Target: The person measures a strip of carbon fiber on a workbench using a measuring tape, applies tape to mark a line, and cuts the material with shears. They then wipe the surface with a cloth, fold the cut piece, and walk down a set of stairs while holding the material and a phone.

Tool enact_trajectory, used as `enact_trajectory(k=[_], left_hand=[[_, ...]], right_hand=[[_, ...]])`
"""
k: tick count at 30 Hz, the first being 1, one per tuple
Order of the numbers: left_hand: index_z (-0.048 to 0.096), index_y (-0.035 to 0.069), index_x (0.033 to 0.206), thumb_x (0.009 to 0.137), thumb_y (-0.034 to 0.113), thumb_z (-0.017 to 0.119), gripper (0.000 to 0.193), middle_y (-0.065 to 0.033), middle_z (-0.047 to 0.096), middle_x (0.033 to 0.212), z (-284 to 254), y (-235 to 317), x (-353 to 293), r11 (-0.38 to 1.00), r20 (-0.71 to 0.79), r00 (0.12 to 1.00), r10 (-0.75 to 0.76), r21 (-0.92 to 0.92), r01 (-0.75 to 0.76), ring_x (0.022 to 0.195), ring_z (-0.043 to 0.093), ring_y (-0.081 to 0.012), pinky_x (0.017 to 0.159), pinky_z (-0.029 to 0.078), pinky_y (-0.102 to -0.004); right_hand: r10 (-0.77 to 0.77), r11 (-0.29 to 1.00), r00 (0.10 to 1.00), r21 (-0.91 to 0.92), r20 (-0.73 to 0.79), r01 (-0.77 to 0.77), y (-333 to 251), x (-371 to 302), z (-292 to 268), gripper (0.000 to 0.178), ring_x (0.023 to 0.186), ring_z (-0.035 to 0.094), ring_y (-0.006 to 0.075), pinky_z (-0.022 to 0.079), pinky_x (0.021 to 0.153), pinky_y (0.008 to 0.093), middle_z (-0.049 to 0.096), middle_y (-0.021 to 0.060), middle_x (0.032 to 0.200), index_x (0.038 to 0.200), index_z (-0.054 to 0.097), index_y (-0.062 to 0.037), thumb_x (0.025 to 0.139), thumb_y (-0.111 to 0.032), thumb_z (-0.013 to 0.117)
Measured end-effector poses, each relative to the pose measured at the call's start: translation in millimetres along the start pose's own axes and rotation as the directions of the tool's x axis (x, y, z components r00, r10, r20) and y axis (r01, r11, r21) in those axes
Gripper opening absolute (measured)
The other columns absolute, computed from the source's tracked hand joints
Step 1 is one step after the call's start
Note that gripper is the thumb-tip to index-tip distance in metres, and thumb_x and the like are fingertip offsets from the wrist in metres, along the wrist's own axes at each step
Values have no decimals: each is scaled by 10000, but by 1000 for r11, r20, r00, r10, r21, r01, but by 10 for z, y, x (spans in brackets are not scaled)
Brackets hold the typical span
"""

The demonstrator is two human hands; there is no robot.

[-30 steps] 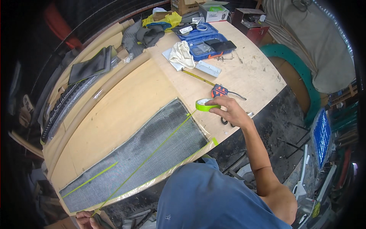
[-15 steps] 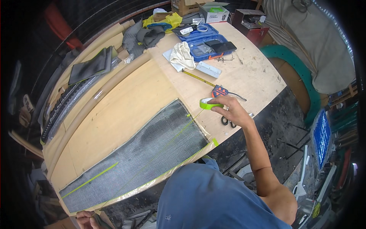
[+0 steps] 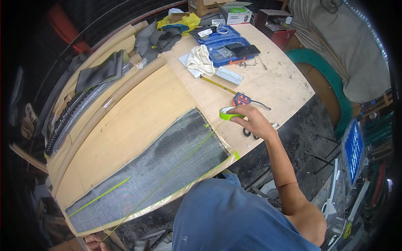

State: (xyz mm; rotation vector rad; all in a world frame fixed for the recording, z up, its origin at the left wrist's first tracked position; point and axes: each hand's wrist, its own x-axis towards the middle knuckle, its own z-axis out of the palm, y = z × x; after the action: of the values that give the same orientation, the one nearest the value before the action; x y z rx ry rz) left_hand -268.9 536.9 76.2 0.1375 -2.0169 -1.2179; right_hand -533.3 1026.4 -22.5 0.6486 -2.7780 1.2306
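My right hand (image 3: 249,119) grips a roll of bright green tape (image 3: 226,114) above the right end of a dark woven fabric sheet (image 3: 167,163). From the roll a thin strand of tape (image 3: 167,166) runs slantwise over the sheet to its near left corner. There my left hand (image 3: 96,243), partly cut off by the lower edge, pinches the strand's end. A shorter green strip (image 3: 100,195) lies on the fabric's left part. Black-handled scissors (image 3: 247,132) lie partly hidden beneath my right hand. Just beyond that hand sits a tape measure (image 3: 241,99) with its blade out.
The fabric lies along the near edge of a wooden table (image 3: 138,129). Farther back are an open blue case (image 3: 234,52), a white cloth (image 3: 200,60) and a metal bracket (image 3: 229,76). A long cardboard tube (image 3: 104,104) lies across the left side, beside dark folded sheets (image 3: 98,72).
The stretched strand shows more clearly over the fabric, its left end nearer to me. My left hand has dipped slightly; my right hand and the roll are nearly still.
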Motion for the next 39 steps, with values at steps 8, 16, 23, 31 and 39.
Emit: enact_trajectory(k=[8, 16, 23, 31, 39], left_hand=[[541, 2, 839, 849, 66, 627, 108, -93, 544, 870, -92, -294, 9, 986, 29, 991, -130, 108, 126, 786, 501, -166, 752, 428, -311], [617, 2, 1015, 870, 133, 652, 198, -80, 608, 1000, -80, -1939, 81, 831, 234, 800, -553, 87, 549, 923, 579, -186, 841, 482, -331], [658, 23, 927, 875, 197, 640, 182, -22, 637, 801, 517, -2738, 325, 776, 412, 658, -630, 285, 563, 751, 562, -107, 684, 450, -264], [683, -18, 865, 825, 111, 703, 137, -58, 676, 739, 684, -3314, -101, 728, 345, 641, -686, 351, 590, 666, 609, -119, 619, 493, -267], [677, -41, 863, 812, 79, 696, 132, -102, 683, 733, 871, -3432, -283, 716, 268, 677, -685, 417, 560, 669, 638, -140, 619, 510, -283]], right_hand=[[-37, 984, 999, -172, 32, 42, 34, 8, -65, 233, 853, 619, 316, 485, 775, 370, 672, 150, 897, 1001, 664, -8, 839, -172, 694], [121, 861, 861, 380, 493, -339, 588, 349, 24, 266, 808, 553, 109, 456, 753, 282, 610, 27, 841, 1003, 644, -7, 857, -227, 668], [60, 749, 920, 592, 387, -298, 1003, 292, -75, 353, 784, 545, 121, 425, 687, 250, 613, 57, 908, 1081, 619, 25, 854, -243, 643], [163, 861, 862, 356, 480, -362, 535, 504, 255, 222, 724, 512, 86, 412, 665, 237, 588, 27, 793, 1011, 623, 47, 866, -121, 606], [270, 860, 827, 264, 492, -438, 776, 418, 280, 222, 738, 527, 105, 432, 694, 255, 599, 40, 814, 1029, 622, 57, 845, -63, 590]])
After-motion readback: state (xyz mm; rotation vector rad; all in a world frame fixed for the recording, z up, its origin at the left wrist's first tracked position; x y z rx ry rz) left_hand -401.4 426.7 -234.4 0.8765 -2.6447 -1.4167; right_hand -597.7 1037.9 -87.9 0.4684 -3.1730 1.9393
